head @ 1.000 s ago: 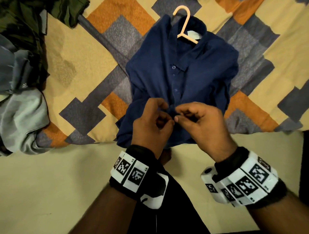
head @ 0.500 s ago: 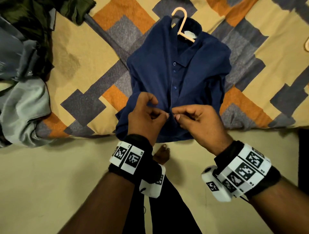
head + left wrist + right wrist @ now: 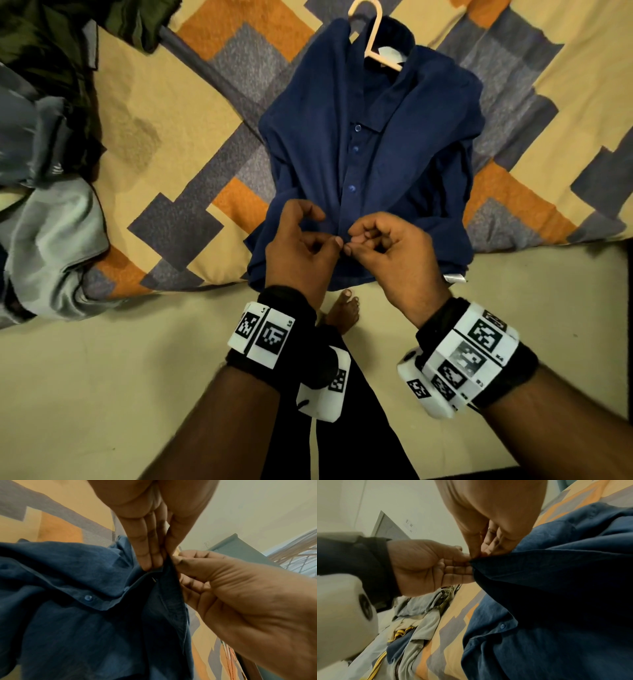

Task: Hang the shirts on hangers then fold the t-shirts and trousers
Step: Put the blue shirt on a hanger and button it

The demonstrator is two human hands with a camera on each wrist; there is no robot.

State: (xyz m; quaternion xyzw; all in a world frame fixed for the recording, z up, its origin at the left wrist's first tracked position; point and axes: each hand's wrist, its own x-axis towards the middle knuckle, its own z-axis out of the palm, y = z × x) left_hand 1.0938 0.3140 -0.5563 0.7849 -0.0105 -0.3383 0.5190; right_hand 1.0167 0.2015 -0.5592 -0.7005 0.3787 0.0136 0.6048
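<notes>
My fingertips [image 3: 339, 242] pinch the navy shirt's [image 3: 404, 164] front placket from both sides.

My left hand [image 3: 299, 253] and right hand [image 3: 394, 253] meet at 6 o'clock of the shirt; its cream hanger [image 3: 375, 37] pokes out at 12, all lying on the patterned bedspread [image 3: 178, 144].

Your right hand [image 3: 489, 524] and left hand [image 3: 428, 566] both pinch the blue shirt's [image 3: 556, 601] edge above the bedspread [image 3: 452, 616].

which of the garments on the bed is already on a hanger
The navy blue shirt in the middle, which both hands are pinching at its button placket. A cream hanger sticks out of its collar. The grey and olive clothes heaped at the left have none.
</notes>
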